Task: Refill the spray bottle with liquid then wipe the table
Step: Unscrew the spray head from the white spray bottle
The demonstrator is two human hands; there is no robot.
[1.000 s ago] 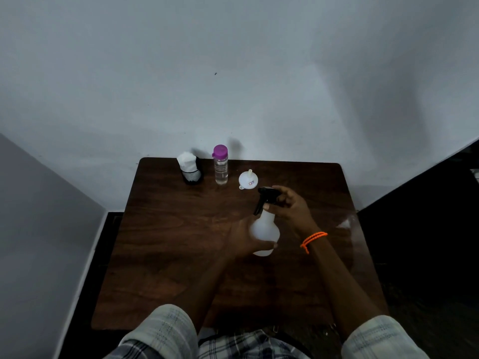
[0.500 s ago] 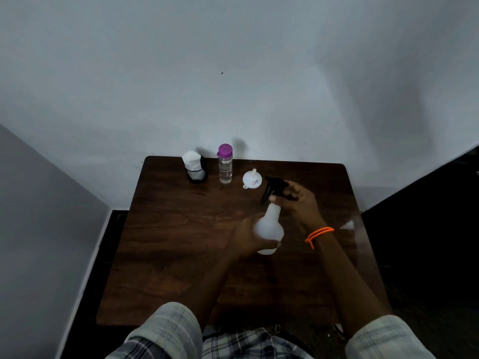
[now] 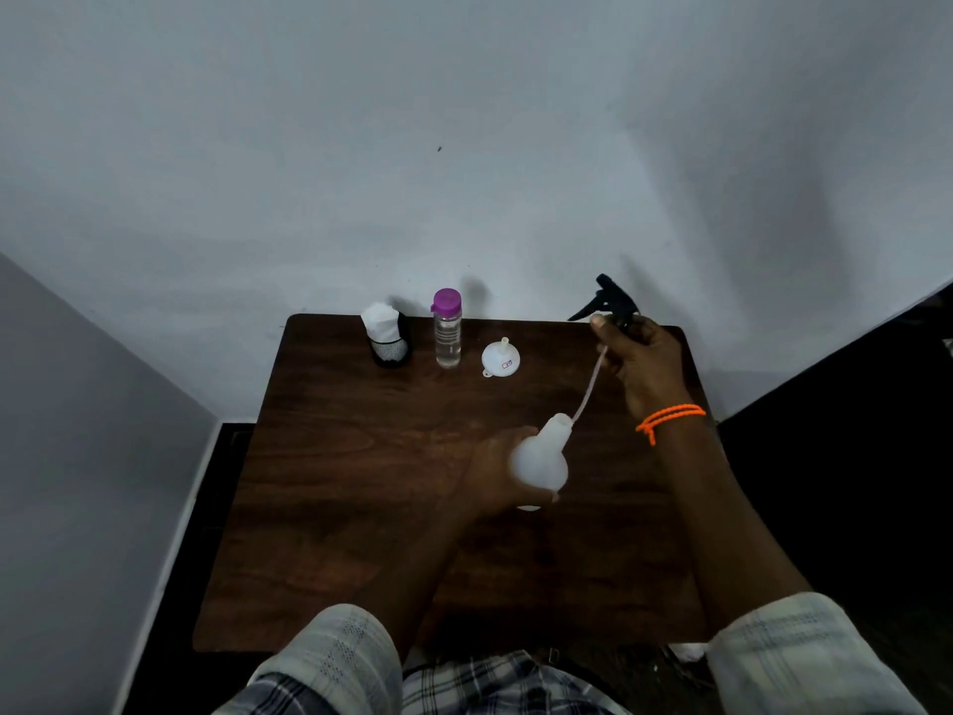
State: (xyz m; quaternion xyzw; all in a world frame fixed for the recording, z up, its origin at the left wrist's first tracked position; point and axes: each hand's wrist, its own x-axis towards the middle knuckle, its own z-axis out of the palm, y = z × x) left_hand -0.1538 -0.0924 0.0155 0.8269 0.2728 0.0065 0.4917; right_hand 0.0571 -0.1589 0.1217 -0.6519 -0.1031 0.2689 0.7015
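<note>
My left hand [image 3: 495,472] grips the white spray bottle body [image 3: 539,456] near the middle of the dark wooden table [image 3: 361,508]. My right hand [image 3: 639,361] holds the black trigger sprayer head [image 3: 611,301] raised toward the far right corner. Its thin dip tube [image 3: 588,389] runs slanting down to the bottle's neck. At the back stand a clear water bottle with a purple cap [image 3: 447,327], a white funnel [image 3: 500,357] lying mouth-down, and a black holder with white tissue [image 3: 387,335].
The table stands against a pale wall, with another wall at the left. Dark floor lies on both sides. An orange cord is tied round my right wrist [image 3: 668,419].
The sprayer head has come off the bottle. My right hand lifted it up and to the far right, drawing the dip tube out. My left hand kept the bottle in place.
</note>
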